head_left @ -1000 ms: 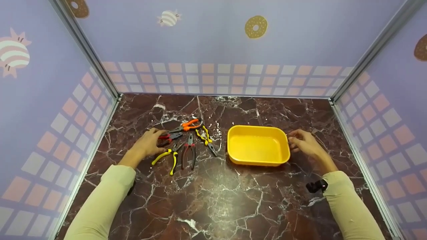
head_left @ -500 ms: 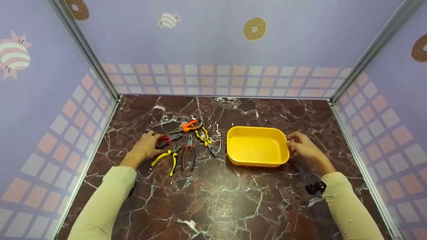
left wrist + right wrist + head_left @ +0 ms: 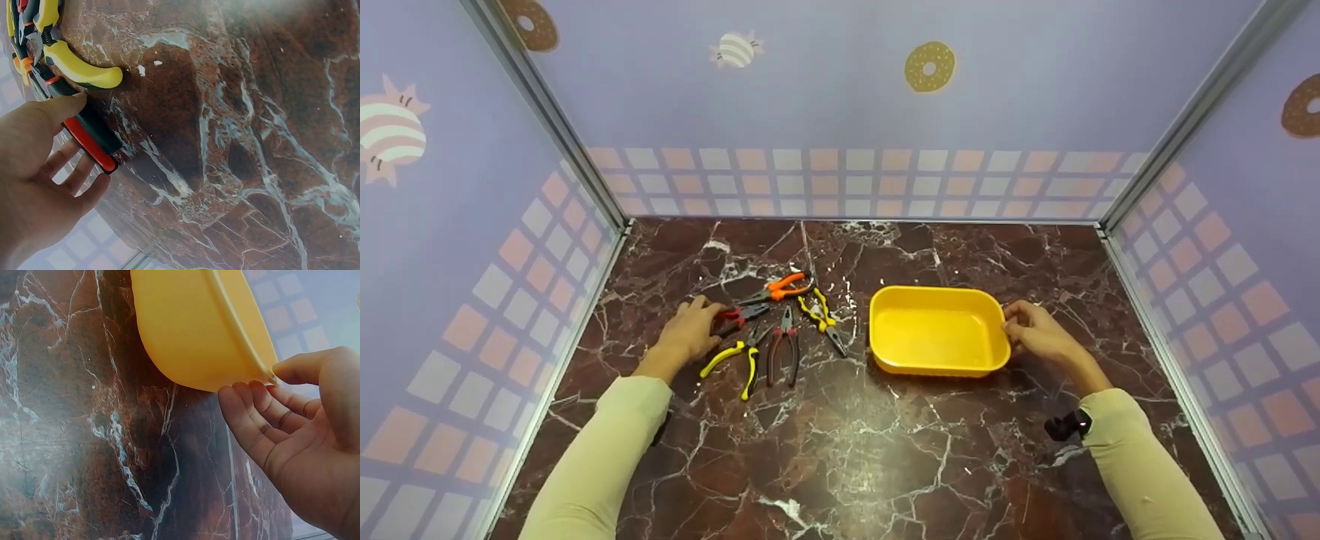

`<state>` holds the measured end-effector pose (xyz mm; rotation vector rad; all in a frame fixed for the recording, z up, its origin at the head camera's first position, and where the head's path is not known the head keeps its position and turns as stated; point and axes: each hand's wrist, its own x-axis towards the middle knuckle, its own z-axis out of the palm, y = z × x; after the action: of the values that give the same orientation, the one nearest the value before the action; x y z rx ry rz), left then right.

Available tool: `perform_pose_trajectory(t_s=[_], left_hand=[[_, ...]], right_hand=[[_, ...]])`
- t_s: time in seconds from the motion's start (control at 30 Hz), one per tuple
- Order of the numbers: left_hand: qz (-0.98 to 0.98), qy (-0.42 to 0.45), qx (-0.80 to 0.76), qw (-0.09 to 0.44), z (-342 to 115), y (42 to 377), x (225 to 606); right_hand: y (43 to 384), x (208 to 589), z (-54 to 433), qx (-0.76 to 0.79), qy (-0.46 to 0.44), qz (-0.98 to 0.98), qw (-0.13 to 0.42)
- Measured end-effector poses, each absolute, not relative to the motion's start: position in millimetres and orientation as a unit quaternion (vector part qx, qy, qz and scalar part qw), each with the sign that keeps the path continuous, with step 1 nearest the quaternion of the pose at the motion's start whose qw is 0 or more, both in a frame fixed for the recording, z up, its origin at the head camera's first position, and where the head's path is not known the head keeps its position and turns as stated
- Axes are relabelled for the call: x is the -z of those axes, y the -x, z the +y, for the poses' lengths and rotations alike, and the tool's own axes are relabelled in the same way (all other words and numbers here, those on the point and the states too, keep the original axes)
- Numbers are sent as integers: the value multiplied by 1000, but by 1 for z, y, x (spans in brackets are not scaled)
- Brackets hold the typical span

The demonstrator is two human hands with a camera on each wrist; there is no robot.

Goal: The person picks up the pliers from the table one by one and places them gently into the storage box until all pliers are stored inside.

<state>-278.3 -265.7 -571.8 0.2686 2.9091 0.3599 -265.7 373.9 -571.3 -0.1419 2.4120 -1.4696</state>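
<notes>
My left hand is at the left of a loose group of pliers. It holds the red-and-black pliers by the handles, thumb on the black side and fingers along the red side. Close by lie yellow-and-black pliers, with handles spread. A yellow plastic tub stands to the right of the pliers, nothing inside it. At its right end my right hand pinches the rim, the thumb on top and the fingertips against the outer wall, as the right wrist view shows.
Dark-handled pliers, orange-handled pliers and yellow-handled long-nose pliers lie on the dark marbled tabletop. Patterned panels, such as the back wall, enclose the left, right and back sides.
My left hand has drawn slightly back and settled on the handles of the red-and-black pliers. My right thumb has come onto the tub's rim. The tub and the other pliers stay in place.
</notes>
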Motion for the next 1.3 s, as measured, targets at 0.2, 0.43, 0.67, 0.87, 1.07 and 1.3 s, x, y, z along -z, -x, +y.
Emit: perform_pose_trajectory(t_s=[0.2, 0.43, 0.67, 0.87, 1.07, 1.3], left_hand=[[984, -87, -112, 106, -265, 279, 573], [981, -97, -125, 108, -267, 282, 572], [977, -104, -143, 120, -268, 284, 569], [977, -104, -138, 126, -266, 283, 568], [978, -108, -141, 113, -263, 284, 569], [978, -111, -137, 112, -263, 288, 571]], right_hand=[[267, 573, 374, 533, 54, 830, 157], [268, 575, 375, 589, 34, 787, 182], [268, 579, 374, 617, 21, 763, 193], [266, 582, 375, 624, 18, 756, 198], [266, 584, 378, 631, 11, 750, 196], [267, 585, 376, 637, 23, 747, 186]])
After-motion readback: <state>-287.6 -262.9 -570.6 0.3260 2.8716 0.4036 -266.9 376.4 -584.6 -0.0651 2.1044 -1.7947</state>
